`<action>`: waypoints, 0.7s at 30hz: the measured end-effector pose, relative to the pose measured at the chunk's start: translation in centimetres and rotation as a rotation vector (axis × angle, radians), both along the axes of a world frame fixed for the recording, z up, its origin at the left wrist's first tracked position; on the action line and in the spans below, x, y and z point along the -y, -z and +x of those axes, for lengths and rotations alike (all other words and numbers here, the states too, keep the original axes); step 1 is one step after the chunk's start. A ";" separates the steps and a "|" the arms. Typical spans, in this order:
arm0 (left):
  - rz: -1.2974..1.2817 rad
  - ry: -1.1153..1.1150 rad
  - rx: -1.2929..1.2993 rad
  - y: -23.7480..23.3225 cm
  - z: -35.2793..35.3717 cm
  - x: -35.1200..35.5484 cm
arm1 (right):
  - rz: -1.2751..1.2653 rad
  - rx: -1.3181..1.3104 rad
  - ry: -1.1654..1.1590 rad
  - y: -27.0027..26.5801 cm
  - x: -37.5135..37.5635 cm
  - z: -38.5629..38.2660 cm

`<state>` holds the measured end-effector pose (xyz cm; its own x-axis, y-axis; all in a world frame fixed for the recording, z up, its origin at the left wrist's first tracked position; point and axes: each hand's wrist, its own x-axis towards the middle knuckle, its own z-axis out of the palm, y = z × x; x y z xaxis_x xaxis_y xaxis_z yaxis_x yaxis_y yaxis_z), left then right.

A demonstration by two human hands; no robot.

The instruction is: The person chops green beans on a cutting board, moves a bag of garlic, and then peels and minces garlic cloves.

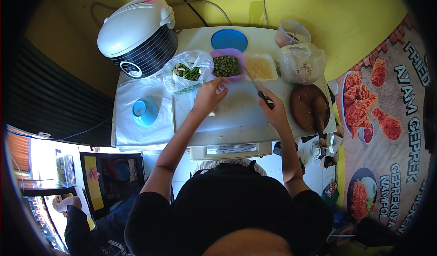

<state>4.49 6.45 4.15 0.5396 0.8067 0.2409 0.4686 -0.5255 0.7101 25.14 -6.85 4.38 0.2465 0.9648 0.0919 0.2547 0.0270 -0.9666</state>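
Observation:
My right hand (274, 109) grips a knife (265, 99) by its black handle, its blade slanting up toward the purple container (236, 77). That container holds chopped green pieces, probably beans. My left hand (210, 94) hovers just below the container's front edge, fingers bent and apart, with nothing visible in them. A small whitish piece (212, 113) lies beside my left wrist on the pale work surface (236, 115). Left of the purple container, a clear plastic bag (182, 85) holds green vegetables and pale pieces. A white container (272, 74) with pale chopped contents sits to the right.
A rice cooker (132, 33) with a pink paddle stands at back left. A blue bowl (145, 111) sits upside down in front. A blue lid (229, 40), a clear tub (291, 33), another bag (302, 64) and a stone mortar (302, 108) surround the work area. Another person's arm (75, 215) shows lower left.

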 end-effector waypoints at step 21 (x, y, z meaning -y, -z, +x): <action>-0.236 0.100 0.024 0.9 -7.6 4.7 | -0.320 -0.114 -0.148 0.4 4.1 -3.1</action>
<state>-3.07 1.71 3.23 0.6162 0.7848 0.0660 0.4037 -0.3868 0.8291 22.08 -10.97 3.96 0.0938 0.9662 -0.2402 0.1612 -0.2528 -0.9540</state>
